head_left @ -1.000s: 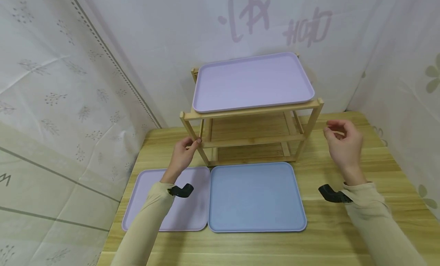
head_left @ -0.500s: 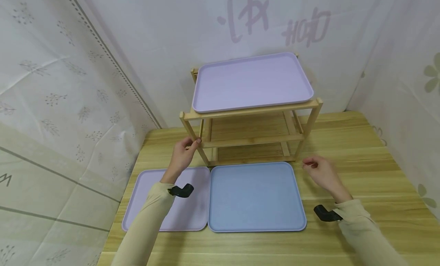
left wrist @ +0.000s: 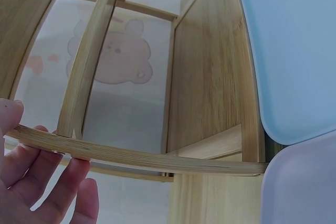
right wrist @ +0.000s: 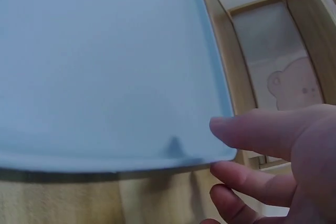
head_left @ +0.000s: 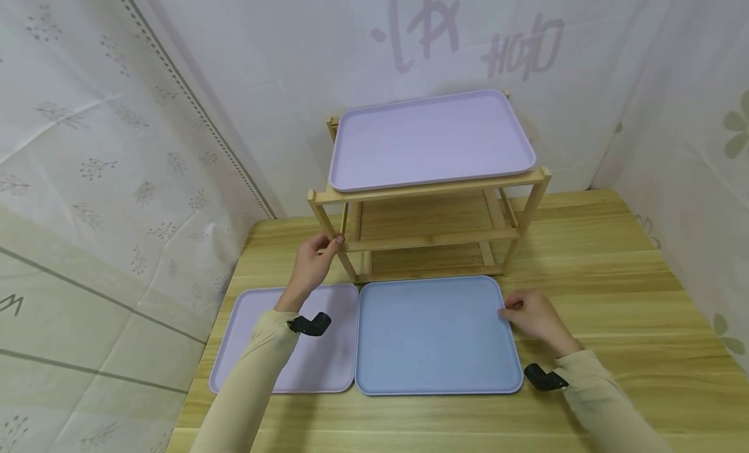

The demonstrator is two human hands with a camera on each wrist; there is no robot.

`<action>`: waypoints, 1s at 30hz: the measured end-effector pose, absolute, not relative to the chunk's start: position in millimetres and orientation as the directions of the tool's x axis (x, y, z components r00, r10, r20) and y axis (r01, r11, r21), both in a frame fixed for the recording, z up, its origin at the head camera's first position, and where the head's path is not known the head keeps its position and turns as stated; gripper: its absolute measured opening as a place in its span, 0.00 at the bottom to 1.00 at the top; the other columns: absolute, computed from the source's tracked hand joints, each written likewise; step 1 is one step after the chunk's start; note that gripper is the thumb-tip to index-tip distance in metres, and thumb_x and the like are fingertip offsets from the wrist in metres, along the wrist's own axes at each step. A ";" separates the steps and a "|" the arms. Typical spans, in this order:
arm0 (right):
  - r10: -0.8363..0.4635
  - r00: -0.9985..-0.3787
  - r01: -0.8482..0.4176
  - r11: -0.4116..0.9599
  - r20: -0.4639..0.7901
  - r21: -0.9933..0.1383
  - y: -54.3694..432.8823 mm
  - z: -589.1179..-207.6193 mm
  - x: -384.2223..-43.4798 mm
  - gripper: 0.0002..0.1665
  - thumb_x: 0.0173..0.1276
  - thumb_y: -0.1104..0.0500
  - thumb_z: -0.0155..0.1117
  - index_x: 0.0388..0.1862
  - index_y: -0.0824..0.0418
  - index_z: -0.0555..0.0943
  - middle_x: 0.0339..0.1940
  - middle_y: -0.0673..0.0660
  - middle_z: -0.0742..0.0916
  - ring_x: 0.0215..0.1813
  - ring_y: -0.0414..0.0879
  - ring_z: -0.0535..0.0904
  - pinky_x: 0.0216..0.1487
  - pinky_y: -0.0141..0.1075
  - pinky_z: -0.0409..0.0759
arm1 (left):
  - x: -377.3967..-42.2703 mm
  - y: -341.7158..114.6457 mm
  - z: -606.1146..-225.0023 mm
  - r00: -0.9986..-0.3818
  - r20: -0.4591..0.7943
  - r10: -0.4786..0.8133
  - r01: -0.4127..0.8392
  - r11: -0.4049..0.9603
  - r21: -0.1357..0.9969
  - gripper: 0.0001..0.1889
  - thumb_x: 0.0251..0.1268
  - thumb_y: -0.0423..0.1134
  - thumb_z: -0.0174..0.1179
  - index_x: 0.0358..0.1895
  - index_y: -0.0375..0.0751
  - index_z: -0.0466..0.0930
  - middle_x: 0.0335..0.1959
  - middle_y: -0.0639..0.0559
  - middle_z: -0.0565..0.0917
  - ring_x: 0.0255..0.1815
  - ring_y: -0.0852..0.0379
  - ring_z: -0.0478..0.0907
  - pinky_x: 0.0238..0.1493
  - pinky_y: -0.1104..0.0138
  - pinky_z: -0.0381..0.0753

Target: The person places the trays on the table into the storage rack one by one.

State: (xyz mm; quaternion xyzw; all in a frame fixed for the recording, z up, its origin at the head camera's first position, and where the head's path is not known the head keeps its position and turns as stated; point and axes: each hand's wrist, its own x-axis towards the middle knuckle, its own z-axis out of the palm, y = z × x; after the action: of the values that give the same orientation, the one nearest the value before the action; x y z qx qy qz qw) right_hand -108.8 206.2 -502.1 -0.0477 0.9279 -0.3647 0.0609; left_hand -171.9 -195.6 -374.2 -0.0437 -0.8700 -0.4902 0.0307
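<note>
Centre-left, left hand (head_left: 310, 264) grips tiered tan wooden rack (head_left: 430, 240), likely steadying it; parted right hand (head_left: 535, 318) brackets blue rectangular tray (head_left: 430, 336).

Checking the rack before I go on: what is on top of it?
A pale purple tray lies on top of the wooden rack. It covers most of that level; the surface directly beneath it cannot be seen.

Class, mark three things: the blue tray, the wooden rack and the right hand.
Blue tray (head_left: 435, 336), head view: bare middle of its base.
Wooden rack (head_left: 433, 240), head view: front rail of its middle level.
Right hand (head_left: 536, 317), head view: back of the hand.
</note>
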 end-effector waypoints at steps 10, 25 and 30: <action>-0.083 -0.976 0.067 0.766 -0.201 -0.639 202.2 -507.2 -106.6 0.15 0.55 0.59 0.70 0.36 0.69 0.83 0.29 0.58 0.83 0.32 0.49 0.74 0.31 0.36 0.69 | -174.4 -196.2 -378.3 -0.992 0.117 0.046 0.123 0.530 0.839 0.14 0.72 0.37 0.54 0.48 0.26 0.81 0.44 0.30 0.84 0.51 0.40 0.78 0.52 0.56 0.72; -0.067 -0.963 0.119 0.760 -0.259 -0.639 201.6 -508.7 -107.0 0.14 0.52 0.64 0.63 0.37 0.72 0.79 0.33 0.63 0.83 0.34 0.52 0.76 0.32 0.37 0.72 | -172.5 -195.4 -377.5 -0.993 0.111 0.045 0.118 0.524 0.844 0.14 0.72 0.36 0.54 0.47 0.26 0.81 0.43 0.30 0.83 0.51 0.41 0.78 0.52 0.54 0.76; -0.064 -0.960 0.148 0.707 -0.272 -0.692 201.1 -506.9 -105.2 0.16 0.57 0.63 0.61 0.41 0.74 0.75 0.35 0.65 0.83 0.37 0.52 0.78 0.35 0.38 0.74 | -181.3 -201.2 -390.9 -0.992 0.118 0.038 0.121 0.528 0.841 0.14 0.72 0.37 0.54 0.48 0.27 0.81 0.44 0.31 0.83 0.51 0.41 0.78 0.52 0.57 0.73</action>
State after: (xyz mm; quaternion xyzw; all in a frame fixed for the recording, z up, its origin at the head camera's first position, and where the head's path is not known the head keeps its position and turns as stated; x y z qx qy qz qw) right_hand -105.2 201.1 -506.9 0.0230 0.9133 -0.3821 0.1391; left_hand -181.3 -201.2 -390.9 -0.0455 -0.8730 -0.4837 0.0426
